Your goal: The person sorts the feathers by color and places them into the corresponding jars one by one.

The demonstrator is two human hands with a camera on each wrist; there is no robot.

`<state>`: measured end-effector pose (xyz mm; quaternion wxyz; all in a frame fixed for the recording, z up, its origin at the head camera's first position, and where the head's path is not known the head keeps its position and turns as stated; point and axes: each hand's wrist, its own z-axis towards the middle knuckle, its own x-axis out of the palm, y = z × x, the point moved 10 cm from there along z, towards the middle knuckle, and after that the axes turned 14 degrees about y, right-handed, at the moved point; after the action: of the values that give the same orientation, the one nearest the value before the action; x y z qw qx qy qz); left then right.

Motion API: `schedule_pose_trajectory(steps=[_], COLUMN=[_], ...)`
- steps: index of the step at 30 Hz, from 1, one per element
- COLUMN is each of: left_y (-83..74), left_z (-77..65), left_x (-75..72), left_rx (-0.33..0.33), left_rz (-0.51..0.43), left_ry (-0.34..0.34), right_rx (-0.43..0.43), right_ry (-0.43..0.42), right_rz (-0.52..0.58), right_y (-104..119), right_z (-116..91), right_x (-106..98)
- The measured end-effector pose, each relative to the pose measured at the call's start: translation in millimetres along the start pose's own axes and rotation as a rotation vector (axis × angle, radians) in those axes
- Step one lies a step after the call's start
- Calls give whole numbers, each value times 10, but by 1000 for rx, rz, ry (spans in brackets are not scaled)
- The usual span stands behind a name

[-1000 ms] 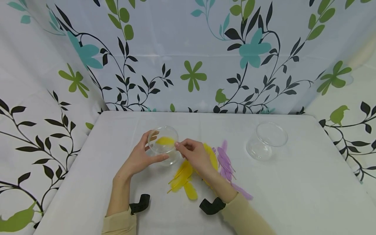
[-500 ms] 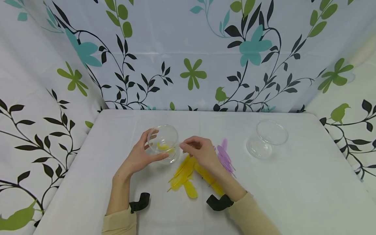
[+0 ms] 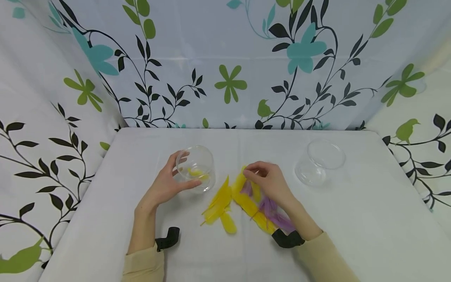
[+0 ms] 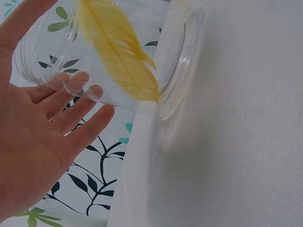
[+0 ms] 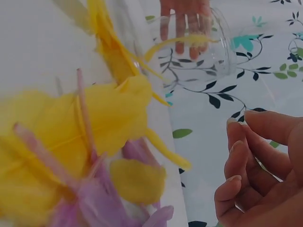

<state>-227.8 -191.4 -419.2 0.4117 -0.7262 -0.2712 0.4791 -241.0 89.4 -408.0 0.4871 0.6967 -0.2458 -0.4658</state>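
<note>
My left hand (image 3: 163,184) holds a clear glass cup (image 3: 208,156) at the left middle of the table, thumb at the near side and fingers round the far side. A yellow feather (image 4: 123,56) lies slanted inside the cup in the left wrist view. Over the loose feathers is my right hand (image 3: 273,183), its fingers loosely bent and thumb tip close to the index tip. Nothing shows between those fingertips in the right wrist view. Below it lie yellow feathers (image 3: 251,207) and purple feathers (image 3: 269,209), partly hidden by the hand.
Another clear glass cup (image 3: 310,176) stands at the right of the white table (image 3: 370,219). More yellow feathers (image 3: 218,203) lie between the held cup and the mixed pile. A leaf-patterned curtain (image 3: 197,47) hangs behind the table.
The yellow feather has dropped lower in the cup, released by my right hand. That hand has moved right, away from the cup and over the pile. My left hand keeps its hold.
</note>
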Motion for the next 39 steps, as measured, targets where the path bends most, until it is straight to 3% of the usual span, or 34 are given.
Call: schedule_pose_trajectory(steps=[11, 23, 33, 39], left_y=[-10, 7, 67, 31], left_z=[-11, -16, -40, -28], left_x=[-10, -12, -1, -12], left_rx=[0, -3, -35, -4], left_rz=[-5, -15, -31, -18], left_ry=[4, -4, -4, -18], right_rx=[109, 142, 163, 157], right_ry=[-41, -11, 62, 84], right_rz=[-93, -244, -382, -430], right_y=[-364, -471, -423, -366], right_z=[-100, 170, 492, 606], right_x=[-178, -136, -1, 53])
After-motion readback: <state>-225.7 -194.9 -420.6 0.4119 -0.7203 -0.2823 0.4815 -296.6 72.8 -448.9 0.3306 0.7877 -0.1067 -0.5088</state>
